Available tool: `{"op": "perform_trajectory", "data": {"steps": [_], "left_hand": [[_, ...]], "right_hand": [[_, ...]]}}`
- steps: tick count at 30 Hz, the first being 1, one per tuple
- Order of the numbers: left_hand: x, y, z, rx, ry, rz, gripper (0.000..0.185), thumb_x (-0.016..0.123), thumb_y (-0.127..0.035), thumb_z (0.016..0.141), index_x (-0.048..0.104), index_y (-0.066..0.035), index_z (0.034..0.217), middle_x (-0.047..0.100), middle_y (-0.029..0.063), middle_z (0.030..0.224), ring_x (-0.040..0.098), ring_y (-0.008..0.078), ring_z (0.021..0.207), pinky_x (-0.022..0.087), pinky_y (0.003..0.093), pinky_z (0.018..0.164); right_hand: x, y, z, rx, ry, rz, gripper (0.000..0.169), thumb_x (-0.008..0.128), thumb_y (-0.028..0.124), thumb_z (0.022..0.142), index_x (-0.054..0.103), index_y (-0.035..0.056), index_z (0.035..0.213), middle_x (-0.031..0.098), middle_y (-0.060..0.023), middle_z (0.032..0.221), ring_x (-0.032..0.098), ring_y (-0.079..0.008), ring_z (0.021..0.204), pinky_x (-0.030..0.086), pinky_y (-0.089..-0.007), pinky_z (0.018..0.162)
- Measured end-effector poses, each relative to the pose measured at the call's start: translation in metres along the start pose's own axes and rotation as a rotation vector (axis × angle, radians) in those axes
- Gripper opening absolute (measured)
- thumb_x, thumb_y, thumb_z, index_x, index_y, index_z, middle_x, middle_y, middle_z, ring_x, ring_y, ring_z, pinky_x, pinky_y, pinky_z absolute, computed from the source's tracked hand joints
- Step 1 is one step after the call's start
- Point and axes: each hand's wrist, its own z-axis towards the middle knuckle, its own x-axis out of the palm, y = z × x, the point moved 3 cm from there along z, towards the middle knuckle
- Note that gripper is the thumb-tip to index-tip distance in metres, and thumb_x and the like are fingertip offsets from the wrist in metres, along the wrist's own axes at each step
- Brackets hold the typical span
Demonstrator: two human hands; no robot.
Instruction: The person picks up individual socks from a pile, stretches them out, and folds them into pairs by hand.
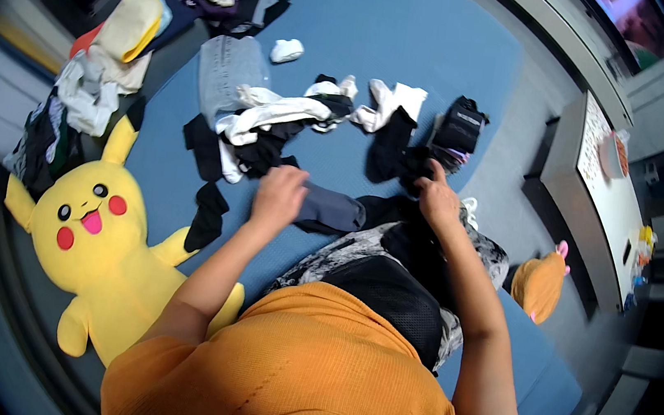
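My left hand (278, 198), slightly blurred with its fingers bent, is at the left end of a dark grey folded sock (332, 209). Beyond it spreads a loose heap of white socks (281, 115) and black socks (262, 146). My right hand (439, 202) hovers over or touches a dark sock (417, 163); its index finger points outward. Just past that hand is a stack of folded black socks (460, 127). A long black sock (390, 146) and a pair of white socks (389, 105) lie between the heap and the stack. Whether either hand grips fabric is unclear.
Blue padded seating (392, 22) bears everything. A yellow Pikachu plush (94, 222) lies at my left, below piled clothes (96, 73). A clear plastic bag (234, 68) and a balled white sock (288, 50) sit farther off. At right stands a white-topped table (606, 179).
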Motion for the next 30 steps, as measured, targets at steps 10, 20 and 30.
{"op": "perform_trajectory", "data": {"steps": [10, 20, 30], "left_hand": [[0.036, -0.032, -0.032, 0.116, 0.179, -0.171, 0.018, 0.067, -0.013, 0.071, 0.062, -0.007, 0.088, 0.055, 0.0037, 0.09, 0.051, 0.0225, 0.092, 0.042, 0.0351, 0.078], [-0.06, 0.058, -0.044, -0.257, -0.172, 0.279, 0.032, 0.064, -0.01, 0.071, 0.055, -0.007, 0.101, 0.052, 0.0093, 0.1, 0.05, 0.0292, 0.095, 0.042, 0.0388, 0.078], [-0.057, 0.167, -0.06, -0.65, -0.167, 0.237, 0.034, 0.064, -0.016, 0.075, 0.058, -0.007, 0.107, 0.057, 0.0133, 0.097, 0.055, 0.0335, 0.092, 0.045, 0.0412, 0.079]], "right_hand": [[-0.01, 0.011, -0.003, -0.113, -0.123, 0.209, 0.022, 0.058, 0.009, 0.079, 0.062, 0.0088, 0.101, 0.057, -0.0138, 0.1, 0.059, -0.0344, 0.088, 0.047, -0.041, 0.076], [-0.037, 0.047, -0.006, -0.209, -0.195, 0.341, 0.02, 0.061, 0.012, 0.081, 0.061, 0.0091, 0.101, 0.059, -0.0127, 0.088, 0.059, -0.0313, 0.078, 0.046, -0.0368, 0.068], [-0.032, 0.048, -0.005, -0.215, -0.133, 0.349, 0.019, 0.061, 0.012, 0.079, 0.062, 0.0088, 0.098, 0.059, -0.0122, 0.086, 0.059, -0.0309, 0.079, 0.046, -0.0373, 0.069]]}}
